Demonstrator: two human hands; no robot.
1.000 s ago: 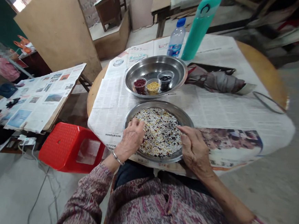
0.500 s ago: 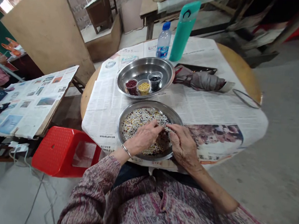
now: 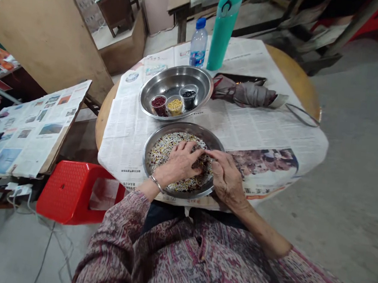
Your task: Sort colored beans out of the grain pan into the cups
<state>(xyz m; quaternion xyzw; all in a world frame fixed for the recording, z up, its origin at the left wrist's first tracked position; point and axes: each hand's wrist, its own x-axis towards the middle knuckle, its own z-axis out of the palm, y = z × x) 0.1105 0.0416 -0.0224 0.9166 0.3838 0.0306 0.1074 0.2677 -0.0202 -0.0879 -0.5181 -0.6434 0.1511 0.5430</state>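
A round steel tray [image 3: 149,143] of mixed white, yellow, red and black grains lies on the newspaper in front of me. My left hand [image 3: 181,163] rests on the grains with its fingers spread flat. My right hand [image 3: 224,175] lies beside it, fingertips meeting the left hand's over the middle of the tray, fingers bent down onto the grains. Behind stands a second steel tray [image 3: 167,79] holding three small cups: red beans [image 3: 158,102], yellow grains [image 3: 175,103] and black beans [image 3: 188,95].
A water bottle [image 3: 198,42] and a teal flask [image 3: 223,28] stand at the round table's far side, a folded umbrella [image 3: 248,94] to the right. A red plastic stool [image 3: 70,191] and a newspaper-covered table [image 3: 29,129] are on the left.
Both hands moved from the tray's sides to its middle, the left sweeping rightward across the grains until the fingertips met. The view shifted a little.
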